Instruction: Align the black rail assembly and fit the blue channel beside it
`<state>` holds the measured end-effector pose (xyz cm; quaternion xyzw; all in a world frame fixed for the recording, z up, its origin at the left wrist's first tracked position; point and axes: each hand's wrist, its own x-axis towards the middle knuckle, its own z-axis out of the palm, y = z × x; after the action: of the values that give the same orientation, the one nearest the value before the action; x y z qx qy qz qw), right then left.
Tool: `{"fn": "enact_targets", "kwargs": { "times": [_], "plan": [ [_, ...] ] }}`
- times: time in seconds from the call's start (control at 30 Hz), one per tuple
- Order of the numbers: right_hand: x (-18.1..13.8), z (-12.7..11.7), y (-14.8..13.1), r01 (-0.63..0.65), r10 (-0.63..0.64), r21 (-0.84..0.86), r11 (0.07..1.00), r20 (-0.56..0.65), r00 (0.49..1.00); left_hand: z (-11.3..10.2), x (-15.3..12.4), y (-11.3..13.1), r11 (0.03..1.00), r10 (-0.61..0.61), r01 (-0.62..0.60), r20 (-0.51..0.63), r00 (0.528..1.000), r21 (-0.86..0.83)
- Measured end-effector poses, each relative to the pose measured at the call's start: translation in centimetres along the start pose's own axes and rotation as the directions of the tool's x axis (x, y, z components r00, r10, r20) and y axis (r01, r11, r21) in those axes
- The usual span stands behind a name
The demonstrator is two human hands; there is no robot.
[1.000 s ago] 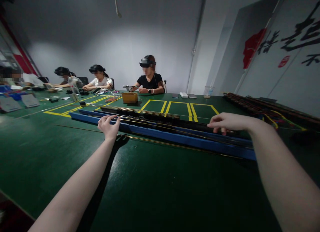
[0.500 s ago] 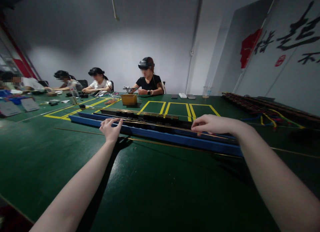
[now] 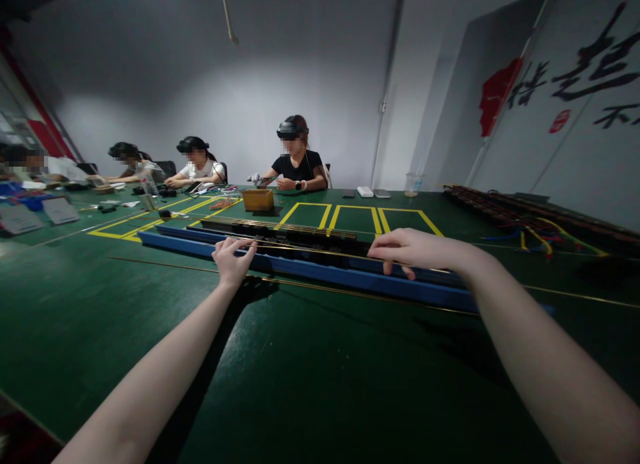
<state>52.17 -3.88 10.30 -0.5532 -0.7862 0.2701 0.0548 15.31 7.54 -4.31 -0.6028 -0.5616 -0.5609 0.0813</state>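
Green worktop (image 3: 310,377) nearest. Loose thin brass-coloured rods (image 3: 160,263) lie on it along the near side of the long blue tray (image 3: 325,271). Left hand (image 3: 233,261) over tray's near wall, thumb and forefinger pinching a thin brass-coloured rod (image 3: 310,250). Right hand (image 3: 415,251) farther right, also over tray, pinching same rod; its other fingers hang bent below. Rod runs left to right between the hands, above tray. Tray holds dark parts (image 3: 285,240), too dim to identify. Just beyond it, more thin rods (image 3: 300,228) lie along a black strip. Farther: yellow tape outlines (image 3: 355,207) on worktop; at right, a long dark bundle (image 3: 500,214) with coloured wires near it. Orange-brown box (image 3: 258,201) past the tape area; contents can't be made out. Far left, blue bin (image 3: 33,203), mixed contents unclear. Far right, clear plastic cup (image 3: 413,184), something pale bluish in it. Behind box, a seated person in black T-shirt (image 3: 303,167), headset on.
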Motion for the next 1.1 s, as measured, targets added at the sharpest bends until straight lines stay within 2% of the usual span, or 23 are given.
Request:
{"fn": "enact_targets", "kwargs": {
  "times": [0.27, 0.47, 0.63, 0.77, 0.83, 0.93, 1.0, 1.1],
  "plan": [
    [-0.8, -0.3, -0.3, 0.038, -0.038, -0.014, 0.999, -0.013, 0.999, 0.0, -0.1, 0.6, 0.998, 0.03, -0.028, 0.042, 0.999, -0.052],
    [-0.9, -0.4, -0.7, -0.006, 0.007, -0.016, 1.0, 0.049, 0.999, 0.3, -0.4, 1.6, 0.995, 0.054, -0.049, 0.049, 0.997, -0.089],
    [-0.8, -0.2, -0.7, 0.014, -0.01, -0.044, 0.999, 0.096, 0.995, 1.2, -1.2, 2.6, 0.987, 0.115, -0.103, 0.088, 0.989, -0.125],
    [-1.4, -1.3, 1.0, 0.012, -0.011, -0.076, 0.997, 0.012, 1.0, 1.7, -1.3, 2.1, 0.993, 0.091, -0.088, 0.043, 0.995, -0.082],
    [-2.0, -2.1, 2.1, -0.043, 0.039, -0.093, 0.995, -0.042, 0.998, 1.8, -1.1, 1.7, 0.993, 0.112, -0.11, 0.055, 0.992, -0.033],
    [-3.1, -3.4, 4.0, -0.143, 0.134, -0.105, 0.984, -0.083, 0.987, 1.8, -1.0, 1.2, 0.978, 0.207, -0.205, 0.117, 0.971, -0.03],
    [-3.8, -4.3, 5.6, -0.155, 0.145, -0.088, 0.984, -0.113, 0.983, 1.8, -1.0, 1.2, 0.969, 0.248, -0.245, 0.13, 0.96, -0.04],
    [-4.8, -5.5, 8.5, -0.208, 0.204, -0.016, 0.978, -0.128, 0.97, 1.8, -1.2, 1.4, 0.972, 0.234, -0.235, 0.109, 0.966, -0.012]
  ]
}}
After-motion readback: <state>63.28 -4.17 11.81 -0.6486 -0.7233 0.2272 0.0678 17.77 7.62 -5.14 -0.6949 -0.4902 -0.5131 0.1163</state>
